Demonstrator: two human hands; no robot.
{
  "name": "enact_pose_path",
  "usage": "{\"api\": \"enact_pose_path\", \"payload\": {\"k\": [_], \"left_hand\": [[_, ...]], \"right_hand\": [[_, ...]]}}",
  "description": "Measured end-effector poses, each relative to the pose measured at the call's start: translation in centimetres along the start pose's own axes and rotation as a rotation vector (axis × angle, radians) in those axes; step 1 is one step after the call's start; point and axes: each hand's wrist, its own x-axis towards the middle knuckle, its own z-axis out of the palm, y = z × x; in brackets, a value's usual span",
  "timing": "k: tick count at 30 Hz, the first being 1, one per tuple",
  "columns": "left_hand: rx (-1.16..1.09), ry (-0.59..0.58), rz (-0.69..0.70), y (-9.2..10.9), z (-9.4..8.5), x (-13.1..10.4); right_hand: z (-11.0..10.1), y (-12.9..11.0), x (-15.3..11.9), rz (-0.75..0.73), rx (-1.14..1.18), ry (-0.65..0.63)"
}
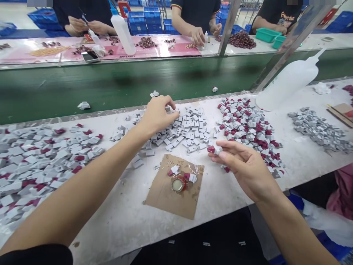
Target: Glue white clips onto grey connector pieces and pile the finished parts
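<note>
My left hand (160,114) is over a pile of small light-grey plastic pieces (193,127). Its fingers curl downward with a gap between thumb and forefinger; the other fingertips are partly hidden. Between thumb and fingers, my right hand (245,165) pinches a small grey-and-maroon plastic piece (214,149), maroon end pointing left. Below and between the hands lies a brown cardboard square (171,202), stained with wet-looking spots. On it rest an upturned red bottle cap (178,184) and two grey-and-maroon pieces (191,177), one touching or very near the cap.
Grey-and-maroon pieces are heaped at left (41,158) and right (248,129). A white squeeze bottle (289,82) leans by a metal post (286,51). Darker grey parts (320,129) lie far right. Beyond the green conveyor belt (132,82), co-workers' hands (198,36) handle small parts.
</note>
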Motion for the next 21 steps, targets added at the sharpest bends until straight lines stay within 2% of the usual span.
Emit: {"api": "enact_pose_path", "payload": {"k": [3, 5, 12, 16, 21], "left_hand": [[-0.308, 0.055, 0.021, 1.2, -0.9, -2.0], [-0.493, 0.049, -0.005, 1.9, -1.3, -3.7], [-0.865, -0.145, -0.285, 2.6, -1.6, -10.2], [-0.953, -0.169, -0.326, 1.7, -1.2, -12.6], [-0.939, -0.150, -0.341, 0.9, -0.7, -13.6]], "right_hand": [[0.0, 0.4, -0.7, -0.032, -0.054, -0.006], [0.1, 0.8, -1.2, -0.084, -0.129, -0.009], [2.5, 2.3, -4.2, -0.151, -0.226, -0.125], [3.9, 2.8, -5.1, -0.258, -0.309, -0.181], [4.2, 3.3, -4.9, -0.291, -0.377, -0.201]]}}
